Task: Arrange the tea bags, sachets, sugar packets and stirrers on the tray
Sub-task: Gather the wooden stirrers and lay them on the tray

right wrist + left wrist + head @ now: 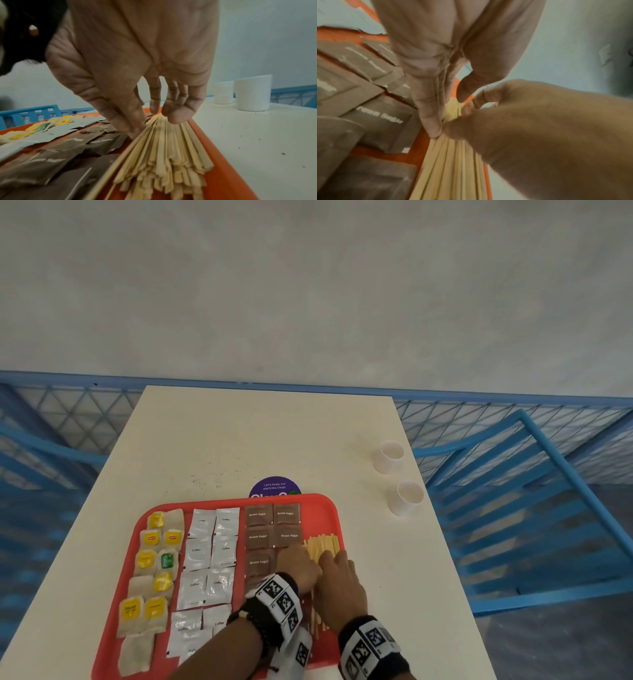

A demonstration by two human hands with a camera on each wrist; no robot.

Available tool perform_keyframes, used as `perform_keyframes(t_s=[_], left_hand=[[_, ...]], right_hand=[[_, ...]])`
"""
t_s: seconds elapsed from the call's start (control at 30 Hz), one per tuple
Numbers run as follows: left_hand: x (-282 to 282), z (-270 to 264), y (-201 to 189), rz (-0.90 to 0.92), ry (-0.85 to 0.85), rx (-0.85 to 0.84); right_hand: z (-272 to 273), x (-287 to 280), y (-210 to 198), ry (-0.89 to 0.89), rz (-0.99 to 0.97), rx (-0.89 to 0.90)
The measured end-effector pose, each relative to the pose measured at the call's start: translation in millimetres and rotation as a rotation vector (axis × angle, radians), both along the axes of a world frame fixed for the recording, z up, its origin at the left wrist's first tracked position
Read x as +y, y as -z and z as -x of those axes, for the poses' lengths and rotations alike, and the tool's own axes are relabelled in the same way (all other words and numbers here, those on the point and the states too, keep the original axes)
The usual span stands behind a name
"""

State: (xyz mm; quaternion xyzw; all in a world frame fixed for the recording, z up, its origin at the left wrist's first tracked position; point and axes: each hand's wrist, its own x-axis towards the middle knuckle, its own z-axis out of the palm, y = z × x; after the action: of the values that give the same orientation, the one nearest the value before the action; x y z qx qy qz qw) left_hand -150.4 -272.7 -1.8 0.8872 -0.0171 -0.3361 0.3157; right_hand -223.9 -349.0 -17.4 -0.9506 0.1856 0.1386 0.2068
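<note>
A red tray (pixel 325 517) holds a column of tea bags (pixel 150 570), white coffee sachets (pixel 209 559), brown sugar packets (pixel 272 525) and a bundle of wooden stirrers (pixel 322 542) at its right edge. Both hands are on the stirrers. My left hand (pixel 298 568) lays straight fingers (pixel 431 121) against the bundle's left side, beside the sugar packets (pixel 385 121). My right hand (pixel 337 573) squeezes the stirrers (pixel 163 155) between thumb and fingers (pixel 178 116) near their far end. The hands hide the middle of the bundle in the head view.
Two white paper cups (pixel 390 455) (pixel 407 496) stand on the cream table (pixel 239 433) to the right of the tray. A purple round sticker (pixel 275 486) lies just behind the tray. Blue chairs (pixel 513 508) and blue mesh fencing flank the table.
</note>
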Motion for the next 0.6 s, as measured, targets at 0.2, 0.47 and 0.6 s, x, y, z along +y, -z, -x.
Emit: perform_keyframes(t_s=[0.2,0.47,0.6], left_hand=[[6.1,-2.3,-5.6,0.001,0.021,-0.026],[12.7,3.1,-7.3,0.007,0.091,-0.021],[25.4,2.2,-15.2,0.076,0.045,-0.038]], right_hand=[[1.8,-1.5,3.8,-0.057,0.006,0.025],[2.9,-3.2,5.4,-0.051,-0.028,0.006],[3.2,-6.7,0.9,0.038,-0.060,-0.051]])
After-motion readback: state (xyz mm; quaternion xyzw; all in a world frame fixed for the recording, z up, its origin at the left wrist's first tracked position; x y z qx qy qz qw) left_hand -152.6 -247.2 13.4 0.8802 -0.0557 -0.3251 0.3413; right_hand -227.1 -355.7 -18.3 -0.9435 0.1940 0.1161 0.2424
